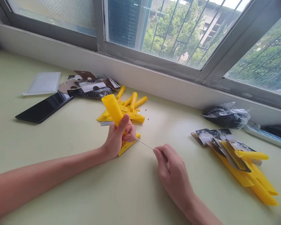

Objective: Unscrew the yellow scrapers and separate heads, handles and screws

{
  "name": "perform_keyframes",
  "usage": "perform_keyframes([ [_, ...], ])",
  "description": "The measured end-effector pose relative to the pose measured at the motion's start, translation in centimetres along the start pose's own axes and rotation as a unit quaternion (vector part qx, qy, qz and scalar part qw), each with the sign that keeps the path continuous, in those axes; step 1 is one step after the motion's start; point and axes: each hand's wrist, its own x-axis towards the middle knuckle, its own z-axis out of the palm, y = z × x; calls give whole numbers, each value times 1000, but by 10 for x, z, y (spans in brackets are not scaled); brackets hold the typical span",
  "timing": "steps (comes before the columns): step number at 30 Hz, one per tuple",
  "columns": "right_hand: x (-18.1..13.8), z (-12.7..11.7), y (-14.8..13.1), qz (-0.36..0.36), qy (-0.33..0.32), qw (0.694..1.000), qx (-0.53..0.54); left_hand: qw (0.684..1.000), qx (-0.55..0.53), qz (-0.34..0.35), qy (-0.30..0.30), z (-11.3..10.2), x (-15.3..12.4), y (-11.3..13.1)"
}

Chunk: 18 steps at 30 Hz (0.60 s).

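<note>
My left hand [119, 137] is wrapped round a yellow plastic scraper [112, 107], its ribbed hollow handle tilted up and to the left. The scraper's wide head shows below the fingers. My right hand [170, 172] is closed on a screwdriver, whose thin metal shaft [145, 144] points left to the scraper's head. The screwdriver's handle is mostly hidden in my fingers, and its tip is hidden by my left hand. Just behind lies a pile of yellow scrapers [133, 107], with a few tiny metal bits beside it.
Packaged yellow scrapers [245, 168] with card sleeves lie at the right. Behind them are a black item in clear plastic [226, 115] and a power strip [267, 136]. A black phone [43, 107], a translucent white packet [42, 82] and torn card packaging [91, 86] lie at the left, below the window.
</note>
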Motion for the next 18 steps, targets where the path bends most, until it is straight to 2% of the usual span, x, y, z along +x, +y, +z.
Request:
perform_keyframes([
  [4, 1, 0, -1, -16, 19, 999, 29, 1000, 2, -1, 3, 1, 0, 0],
  [9, -2, 0, -2, 48, -41, 998, -6, 1000, 0, 2, 0, 1, -1, 0],
  [18, -4, 2, -3, -25, 9, 999, 36, 1000, 27, 7, 12, 2, 0, 0],
])
